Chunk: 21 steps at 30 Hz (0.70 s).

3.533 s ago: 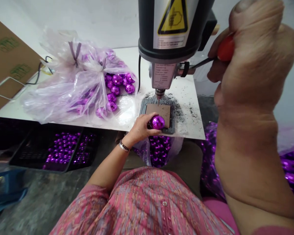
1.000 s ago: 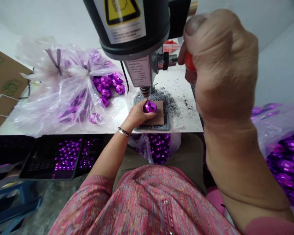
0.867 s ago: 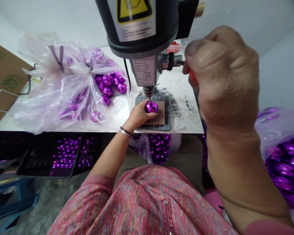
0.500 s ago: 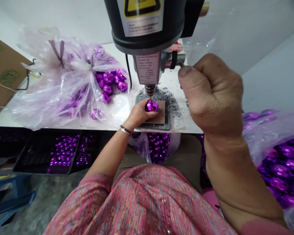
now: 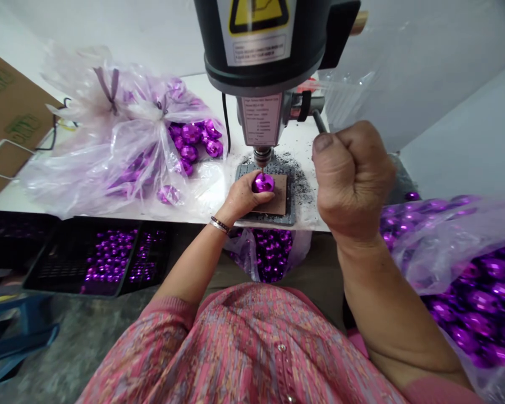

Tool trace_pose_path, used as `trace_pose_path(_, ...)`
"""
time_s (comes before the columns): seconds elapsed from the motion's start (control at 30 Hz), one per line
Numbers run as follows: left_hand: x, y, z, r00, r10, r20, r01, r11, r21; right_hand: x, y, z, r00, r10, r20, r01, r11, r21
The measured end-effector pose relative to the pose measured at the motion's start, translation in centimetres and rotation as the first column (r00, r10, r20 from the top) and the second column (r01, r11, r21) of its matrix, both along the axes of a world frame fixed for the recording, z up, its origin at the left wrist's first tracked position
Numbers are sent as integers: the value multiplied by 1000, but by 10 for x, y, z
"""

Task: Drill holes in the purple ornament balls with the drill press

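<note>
White table (image 5: pixel 202 90), grey dust (image 5: pixel 299 185) by drill; concrete floor (image 5: pixel 88 331).

Top of drill press (image 5: pixel 273 45) cut off by upper edge. Lever knob hidden inside clenched right hand (image 5: pixel 351 179). Bit tip concealed behind purple bauble (image 5: pixel 263 182). Label print (image 5: pixel 261 118) too small to read.

We have a single view, from a camera on the person's head, looking forward and steeply down past the chest onto the table (image 5: pixel 109 216) edge. It sits close: the drill press (image 5: pixel 269 50) fills the top centre and the right hand (image 5: pixel 351 179) looms large. The left hand (image 5: pixel 244 196) lies farther off, under the drill.
</note>
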State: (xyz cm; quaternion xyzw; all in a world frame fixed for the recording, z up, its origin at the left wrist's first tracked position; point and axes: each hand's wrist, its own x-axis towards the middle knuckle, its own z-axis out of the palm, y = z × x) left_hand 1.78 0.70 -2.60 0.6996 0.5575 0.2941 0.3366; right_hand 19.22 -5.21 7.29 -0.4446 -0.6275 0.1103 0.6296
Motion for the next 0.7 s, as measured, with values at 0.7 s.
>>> trace_pose_path(0.7,6,-6,1,998,67,2,-67,998,-9,-7,8,-23,986,-168,-20,168,970,175)
